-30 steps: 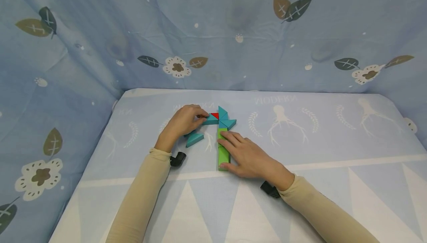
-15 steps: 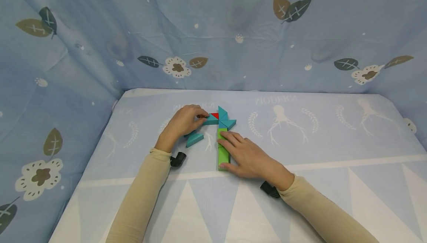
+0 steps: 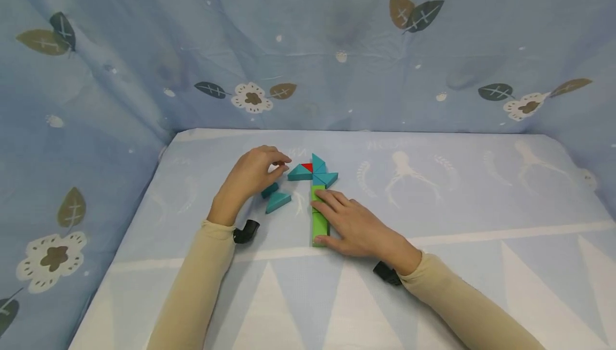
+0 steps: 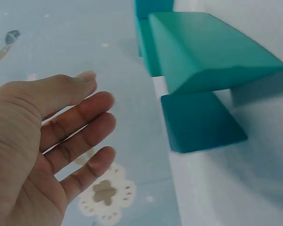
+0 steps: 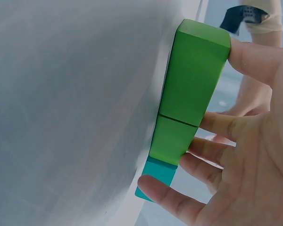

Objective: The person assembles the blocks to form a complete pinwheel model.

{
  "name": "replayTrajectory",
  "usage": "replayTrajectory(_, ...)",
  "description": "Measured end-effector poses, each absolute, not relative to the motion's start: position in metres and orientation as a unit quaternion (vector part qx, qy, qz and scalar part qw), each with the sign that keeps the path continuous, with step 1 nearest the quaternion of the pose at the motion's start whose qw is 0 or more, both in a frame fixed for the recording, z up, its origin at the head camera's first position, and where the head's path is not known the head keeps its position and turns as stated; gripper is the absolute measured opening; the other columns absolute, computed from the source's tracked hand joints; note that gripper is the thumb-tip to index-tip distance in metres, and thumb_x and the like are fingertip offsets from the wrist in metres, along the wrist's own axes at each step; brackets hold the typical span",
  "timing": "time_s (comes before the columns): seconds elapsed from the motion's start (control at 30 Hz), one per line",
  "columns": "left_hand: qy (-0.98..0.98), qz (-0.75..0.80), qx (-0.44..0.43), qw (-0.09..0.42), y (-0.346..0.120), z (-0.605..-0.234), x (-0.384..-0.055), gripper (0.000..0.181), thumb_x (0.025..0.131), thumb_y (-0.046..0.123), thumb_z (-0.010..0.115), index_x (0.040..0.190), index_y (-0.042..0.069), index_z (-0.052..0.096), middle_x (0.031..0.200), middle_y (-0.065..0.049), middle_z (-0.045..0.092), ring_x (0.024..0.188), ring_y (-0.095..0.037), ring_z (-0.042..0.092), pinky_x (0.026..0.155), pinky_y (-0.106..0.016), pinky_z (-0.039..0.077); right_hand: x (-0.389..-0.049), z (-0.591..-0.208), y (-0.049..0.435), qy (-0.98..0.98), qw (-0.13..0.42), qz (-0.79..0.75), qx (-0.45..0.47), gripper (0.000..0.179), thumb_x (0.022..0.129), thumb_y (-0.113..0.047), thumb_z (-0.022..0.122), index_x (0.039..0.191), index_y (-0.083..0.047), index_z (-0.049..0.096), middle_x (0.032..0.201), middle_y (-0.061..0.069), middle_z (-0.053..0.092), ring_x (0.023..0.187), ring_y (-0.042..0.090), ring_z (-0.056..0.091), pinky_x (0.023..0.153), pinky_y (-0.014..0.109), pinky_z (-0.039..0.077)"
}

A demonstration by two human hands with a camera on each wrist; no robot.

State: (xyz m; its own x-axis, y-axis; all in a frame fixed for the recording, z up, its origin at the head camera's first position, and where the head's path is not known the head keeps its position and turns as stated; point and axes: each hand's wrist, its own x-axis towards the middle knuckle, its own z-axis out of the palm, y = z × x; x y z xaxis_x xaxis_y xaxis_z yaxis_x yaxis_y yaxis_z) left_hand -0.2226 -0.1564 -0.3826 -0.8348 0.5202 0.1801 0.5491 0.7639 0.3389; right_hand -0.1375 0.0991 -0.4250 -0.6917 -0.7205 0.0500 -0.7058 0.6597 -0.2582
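In the head view, several teal triangular blocks point(image 3: 325, 179) and a red triangular block point(image 3: 307, 168) meet in a pinwheel shape. Two green blocks point(image 3: 320, 227) run end to end from it toward the near side. My right hand point(image 3: 358, 227) rests on them, its fingers spread over their tops and the thumb at the near end. Just left of the left teal triangle point(image 3: 299, 172), my left hand point(image 3: 250, 173) hovers with loosely bent fingers and holds nothing. The left wrist view shows its fingers point(image 4: 78, 125) apart from a teal triangular block point(image 4: 212, 52) and a darker teal one point(image 4: 200, 122).
Below the left hand, a loose teal triangular block point(image 3: 278, 202) and a darker teal block point(image 3: 269, 190) lie on the patterned tablecloth point(image 3: 457, 200). Blue printed fabric point(image 3: 308, 72) hangs behind the table and at its left. Black wrist cameras point(image 3: 247, 232) sit at both cuffs.
My left hand has let go of the left teal triangular block and drawn back a little to the left, uncovering that block. The right hand stays on the green blocks.
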Motion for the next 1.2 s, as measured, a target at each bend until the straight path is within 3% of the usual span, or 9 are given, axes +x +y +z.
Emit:
replayTrajectory(0.2,-0.940,-0.164,-0.295,0.036,-0.172,-0.387,-0.195,0.021,0.087,0.015,0.075,0.106,0.007,0.076,0.093,-0.005,0.070,0.082,-0.022,0.065,0.070,-0.034,0.054,-0.137,-0.425,0.098,0.913,0.033,-0.121,-0.387,0.071,0.094,-0.056,0.056,0.147,-0.011,0.041,0.157,0.006,0.031,0.143,0.024,0.032,0.094,0.044,0.050)
replayTrajectory(0.47,-0.938,-0.134,-0.321,0.012,-0.173,-0.397,-0.178,0.025,0.082,0.021,0.080,0.103,0.009,0.078,0.088,-0.002,0.064,0.072,-0.013,0.056,0.064,-0.028,0.049,-0.138,-0.423,0.098,0.913,0.031,-0.119,-0.390,0.070,0.094,-0.054,0.057,0.147,-0.010,0.041,0.157,0.007,0.030,0.142,0.025,0.032,0.093,0.044,0.050)
replayTrajectory(0.83,-0.937,-0.142,-0.309,-0.078,-0.172,-0.387,-0.170,0.018,0.081,0.021,0.081,0.097,0.012,0.080,0.090,0.003,0.065,0.083,-0.017,0.064,0.071,-0.029,0.053,-0.137,-0.425,0.097,0.913,0.037,-0.122,-0.388,0.071,0.094,-0.056,0.055,0.148,-0.011,0.041,0.157,0.006,0.030,0.143,0.024,0.031,0.095,0.044,0.050)
replayTrajectory(1.0,-0.936,-0.150,-0.305,-0.093,-0.170,-0.382,-0.166,0.016,0.080,0.020,0.081,0.094,0.011,0.080,0.091,0.003,0.067,0.092,-0.020,0.067,0.080,-0.034,0.056,-0.136,-0.425,0.097,0.914,0.046,-0.123,-0.385,0.072,0.094,-0.056,0.055,0.148,-0.012,0.040,0.157,0.006,0.030,0.144,0.024,0.031,0.096,0.045,0.049)
replayTrajectory(1.2,-0.936,-0.144,-0.308,-0.094,-0.168,-0.380,-0.166,0.017,0.080,0.020,0.082,0.094,0.011,0.080,0.092,0.002,0.068,0.090,-0.019,0.067,0.076,-0.032,0.056,-0.136,-0.424,0.098,0.914,0.044,-0.122,-0.385,0.072,0.094,-0.056,0.054,0.148,-0.011,0.040,0.157,0.006,0.030,0.144,0.024,0.031,0.097,0.045,0.049)
